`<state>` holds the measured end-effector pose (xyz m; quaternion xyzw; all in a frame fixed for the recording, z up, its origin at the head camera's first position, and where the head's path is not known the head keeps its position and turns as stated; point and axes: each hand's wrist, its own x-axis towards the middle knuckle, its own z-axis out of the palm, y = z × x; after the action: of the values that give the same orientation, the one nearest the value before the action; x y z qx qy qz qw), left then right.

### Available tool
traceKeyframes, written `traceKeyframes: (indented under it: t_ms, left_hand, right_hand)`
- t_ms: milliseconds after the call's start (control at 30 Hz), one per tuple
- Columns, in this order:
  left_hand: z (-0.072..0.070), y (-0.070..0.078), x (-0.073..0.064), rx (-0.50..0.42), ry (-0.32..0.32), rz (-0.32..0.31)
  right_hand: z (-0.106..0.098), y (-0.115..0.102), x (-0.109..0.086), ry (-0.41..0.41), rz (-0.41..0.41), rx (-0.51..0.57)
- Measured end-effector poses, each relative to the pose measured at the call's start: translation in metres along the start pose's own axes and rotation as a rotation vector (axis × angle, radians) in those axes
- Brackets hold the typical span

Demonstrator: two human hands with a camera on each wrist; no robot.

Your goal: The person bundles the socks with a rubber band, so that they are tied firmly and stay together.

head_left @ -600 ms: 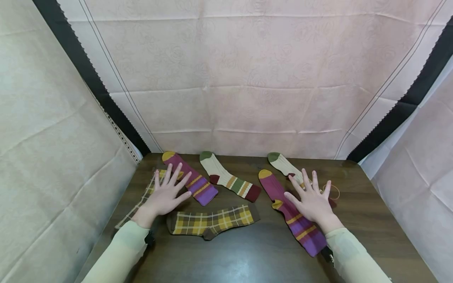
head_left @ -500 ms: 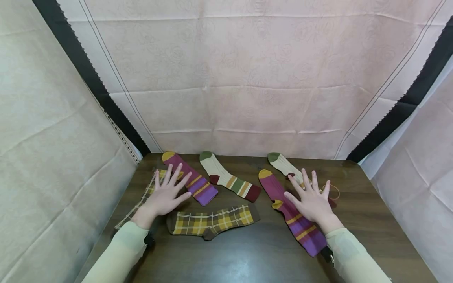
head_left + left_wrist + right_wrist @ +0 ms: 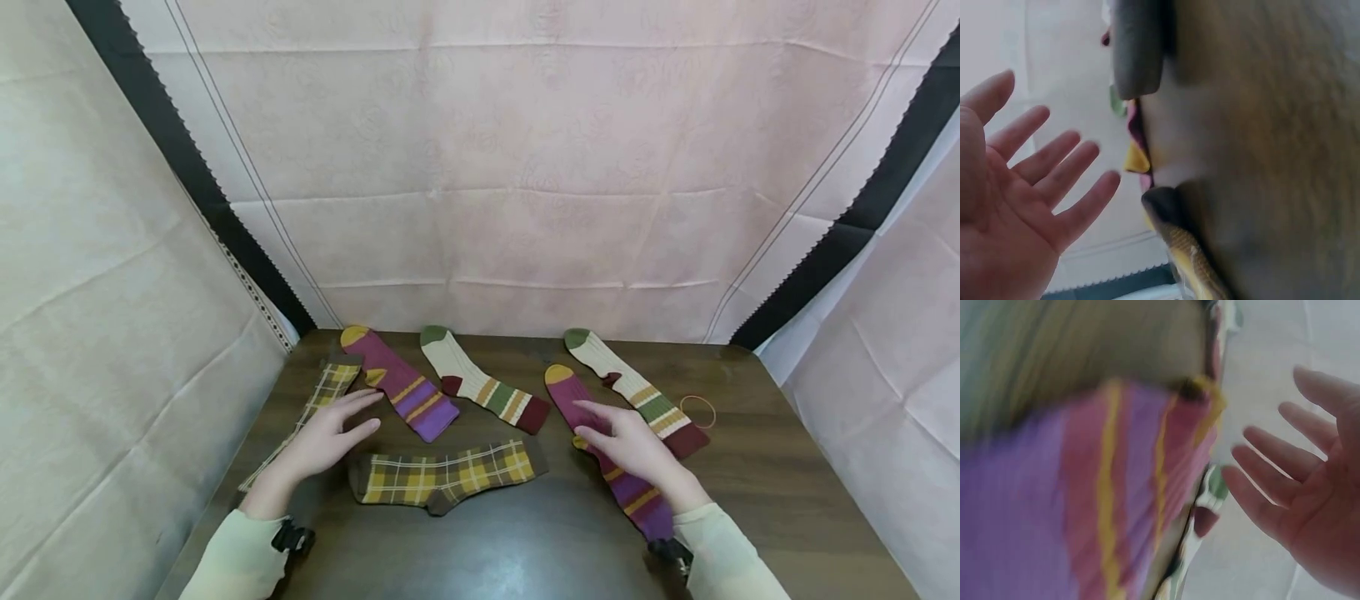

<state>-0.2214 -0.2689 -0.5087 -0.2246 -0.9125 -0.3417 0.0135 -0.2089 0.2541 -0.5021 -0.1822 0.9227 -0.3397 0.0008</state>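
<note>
My left hand hovers over the left plaid sock, fingers loosely extended and holding nothing. Just beyond its fingertips lies a purple sock with yellow toe and stripes. In the left wrist view the palm is bare and apart from the socks. Above the right purple sock is my right hand, which hides part of it; its fingers are relaxed and grip nothing. A second plaid sock lies crosswise between the hands. Two cream socks with green toes, one in the middle, one at right, lie farther back.
A thin rubber band lies by the cuff of the right cream sock. The dark wooden table meets a pale cloth backdrop at its far edge, with cloth sides left and right. Each wrist wears a black camera strap.
Both hands have drawn back and turned inward from a spread-finger pose, fingers now closer together. The right cream sock has come into fuller view. No sock has visibly moved.
</note>
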Motion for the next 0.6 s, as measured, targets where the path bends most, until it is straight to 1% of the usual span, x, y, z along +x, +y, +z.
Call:
traceKeyframes:
  t_ms: [67, 133, 200, 333, 500, 600]
  left_hand:
    - [-0.003, 0.000, -0.005, -0.031, 0.006, -0.028]
    - [-0.004, 0.000, -0.009, -0.067, -0.003, -0.063]
    - [-0.005, -0.001, -0.013, -0.093, -0.015, -0.099]
    - [-0.006, -0.004, -0.018, -0.142, -0.057, -0.152]
    - [-0.007, -0.005, -0.024, -0.168, -0.123, -0.197]
    - [-0.009, -0.003, -0.025, -0.178, -0.158, -0.204]
  right_hand:
    - [0.005, -0.006, 0.000, -0.037, 0.018, 0.063]
    - [0.010, -0.012, 0.001, -0.069, 0.026, 0.113]
    - [0.015, -0.015, 0.001, -0.089, 0.029, 0.142]
    - [0.025, -0.021, 0.002, -0.125, 0.031, 0.189]
    - [0.038, -0.027, 0.006, -0.173, 0.050, 0.254]
    - [0.044, -0.029, 0.008, -0.173, 0.067, 0.277]
